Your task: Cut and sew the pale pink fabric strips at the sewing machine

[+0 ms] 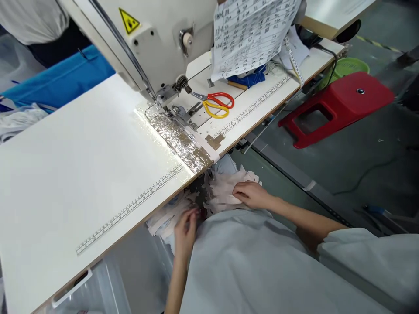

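Pale grey cloth from my big loose shirt is closest, spread wide under me. Next comes the white table, whose front edge runs on a slant past my lap, and on it stands the sewing machine, up ahead of me. Two heaps of cut cloth sit low, just under that edge, between the table and my shirt. The right heap is pale pink and ruffled, and it looks like the bigger one; I can't tell its long way. The left heap is pink and light blue, and its long way goes much like the table edge. Smaller than those are my hands. My right hand is the near one for the right heap: it rests on it with bent fingers, and the cloth lies under them and off to their left. My left hand is by the inner side of the left heap, with that cloth to its left and its curled fingertips toward the dark gap between the heaps. I can't tell if either hand pinches any cloth. Smallest are the scissors, up by the machine, well apart from both hands.
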Demonstrator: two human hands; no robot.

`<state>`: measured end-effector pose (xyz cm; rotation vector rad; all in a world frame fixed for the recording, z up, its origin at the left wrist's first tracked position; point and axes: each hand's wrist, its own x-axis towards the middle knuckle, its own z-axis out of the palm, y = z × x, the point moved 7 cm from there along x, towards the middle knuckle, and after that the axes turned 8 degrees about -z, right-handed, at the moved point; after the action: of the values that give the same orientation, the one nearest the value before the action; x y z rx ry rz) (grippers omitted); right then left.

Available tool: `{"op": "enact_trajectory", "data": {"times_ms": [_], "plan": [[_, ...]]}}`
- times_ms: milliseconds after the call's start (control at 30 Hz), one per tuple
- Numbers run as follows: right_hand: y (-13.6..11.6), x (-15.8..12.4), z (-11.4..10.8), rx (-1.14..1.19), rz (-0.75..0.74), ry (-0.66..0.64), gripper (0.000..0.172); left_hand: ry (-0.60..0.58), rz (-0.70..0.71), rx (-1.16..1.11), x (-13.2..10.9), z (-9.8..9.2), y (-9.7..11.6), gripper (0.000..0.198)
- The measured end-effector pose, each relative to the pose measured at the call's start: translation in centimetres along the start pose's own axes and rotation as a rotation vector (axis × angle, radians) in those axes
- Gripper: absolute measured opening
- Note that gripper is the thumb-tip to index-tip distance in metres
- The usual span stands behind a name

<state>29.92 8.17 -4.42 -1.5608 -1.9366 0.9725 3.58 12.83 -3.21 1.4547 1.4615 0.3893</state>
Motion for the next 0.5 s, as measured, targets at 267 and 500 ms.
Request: {"op": "enact_trajectory", "data": {"times_ms": [267, 500], "plan": [[-5.8, 0.5, -4.0, 0.239, -0.096, 0.12, 0.034, -0.485, -0.315, -0.653, 2.3, 10.8, 5.2, 0.05], [-11.2, 4.1, -8.6, 0.154, -0.453, 0.178, 0.042, -0.958, -0.178, -0.294, 0.2, 8.0, 13.3, 0.046]]}}
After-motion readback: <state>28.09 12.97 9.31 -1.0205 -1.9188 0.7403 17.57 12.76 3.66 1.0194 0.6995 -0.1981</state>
